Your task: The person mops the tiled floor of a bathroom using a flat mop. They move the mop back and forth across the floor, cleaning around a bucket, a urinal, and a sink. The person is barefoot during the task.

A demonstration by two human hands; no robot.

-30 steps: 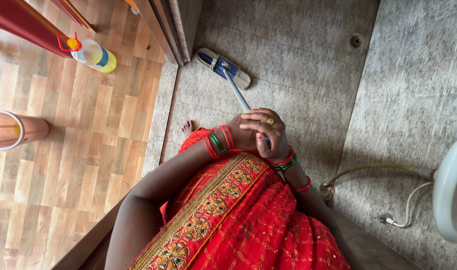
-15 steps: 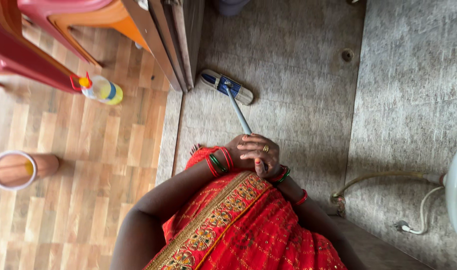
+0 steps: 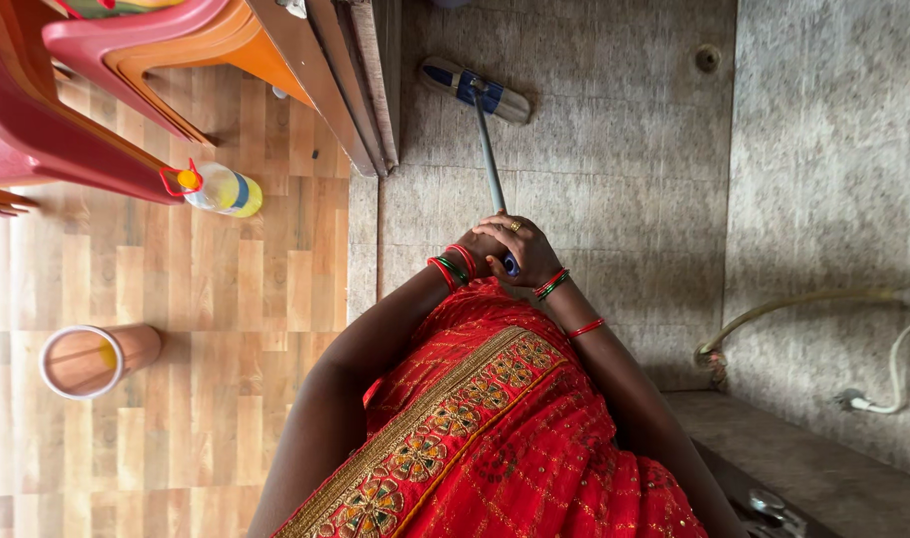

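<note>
On the grey tiled floor [image 3: 614, 199], toward its far edge, lies the flat mop head [image 3: 475, 89], grey with a blue centre, close to the foot of the door frame [image 3: 350, 80]. From it the pale mop handle [image 3: 489, 159] runs straight back to you, its blue end cap showing just below your knuckles. Your right hand [image 3: 520, 249] lies on top, fingers [image 3: 500, 231] curled and pressed together around the handle's upper end, a ring on one of them. Your left hand [image 3: 475, 251] sits under it, touching it; it is mostly hidden, so you cannot tell how its fingers lie. Red and green bangles [image 3: 451, 267] circle both wrists above the red, gold-bordered garment [image 3: 475, 418]. To your right, a pale hose [image 3: 793, 304] and a white cable [image 3: 888, 374] cross the grey floor. To your left, on the wood-pattern floor [image 3: 206, 329], a yellow bottle [image 3: 221, 189] with a red cap lies near red and orange plastic chairs [image 3: 126, 70], and an open brown cylinder [image 3: 96, 359] lies on its side, well apart from the mop.
</note>
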